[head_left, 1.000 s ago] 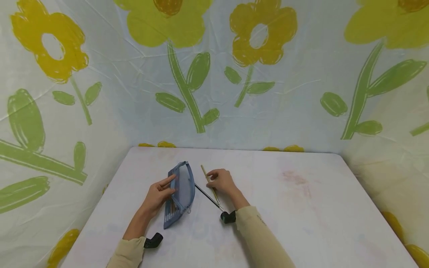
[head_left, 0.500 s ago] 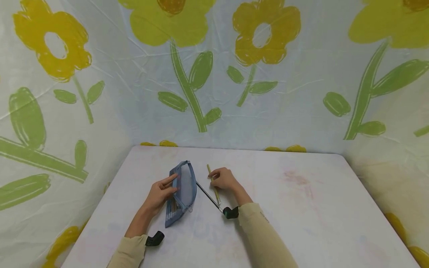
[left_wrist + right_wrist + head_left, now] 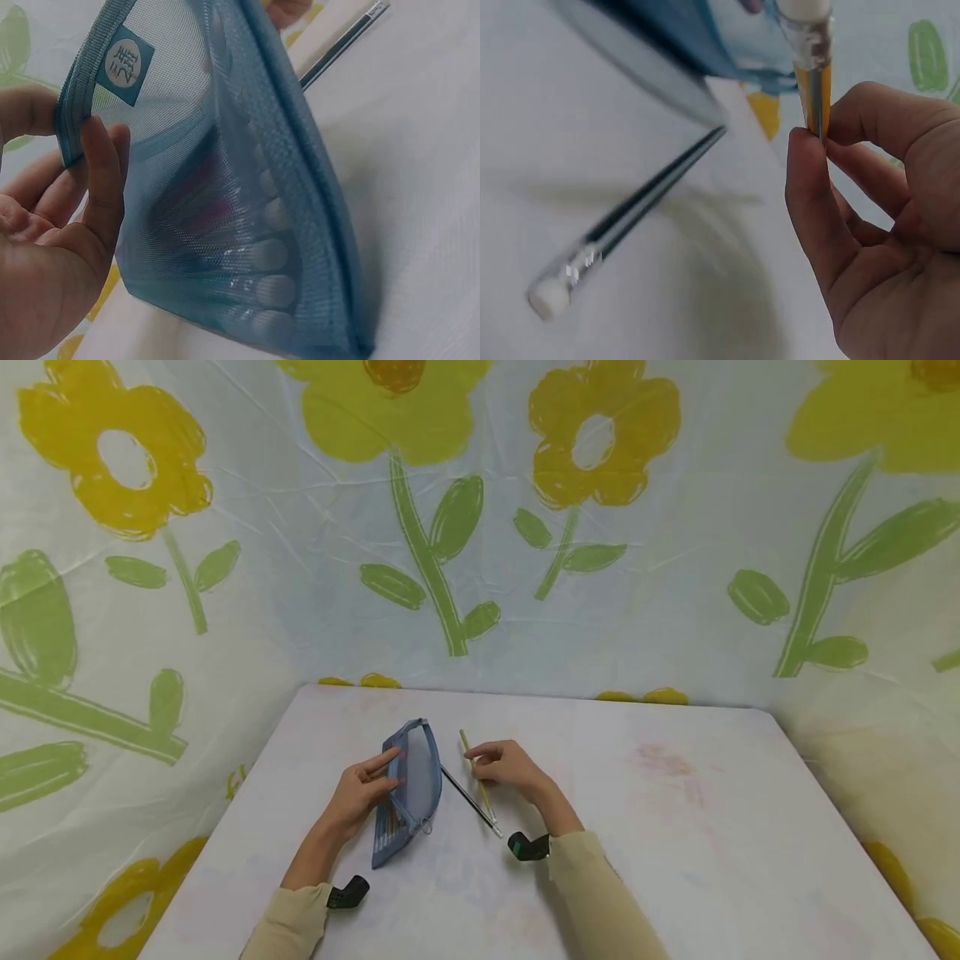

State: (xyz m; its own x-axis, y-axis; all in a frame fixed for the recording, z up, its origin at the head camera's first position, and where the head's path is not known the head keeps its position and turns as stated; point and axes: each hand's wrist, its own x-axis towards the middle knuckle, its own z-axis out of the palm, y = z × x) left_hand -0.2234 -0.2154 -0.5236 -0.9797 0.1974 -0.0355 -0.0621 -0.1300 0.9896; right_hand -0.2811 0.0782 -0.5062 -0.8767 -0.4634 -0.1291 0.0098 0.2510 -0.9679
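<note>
A blue mesh pencil case point(image 3: 423, 777) stands tilted over the table, its zipped opening spread and several white-ended pencils point(image 3: 271, 255) showing through the mesh. My left hand point(image 3: 354, 797) pinches its upper edge beside a sewn-on label point(image 3: 124, 66). Between thumb and fingertips, my right hand point(image 3: 517, 770) holds a yellow pencil point(image 3: 814, 82) with a white eraser end, slanting just right of the case. A dark pencil point(image 3: 649, 196), also white-tipped, lies on the table between them. Its far end meets the case's side in the head view.
The white tabletop point(image 3: 637, 860) has faint pinkish stains on the right. Flower-printed fabric point(image 3: 660, 593) hangs behind and at both sides. A black wrist camera point(image 3: 348, 893) juts from the left sleeve, another wrist camera point(image 3: 528, 847) from the right.
My right hand has shifted slightly right, the yellow pencil still pinched in it, and its wrist has moved off the dark pencil's white end. My left hand and the case stay almost in place.
</note>
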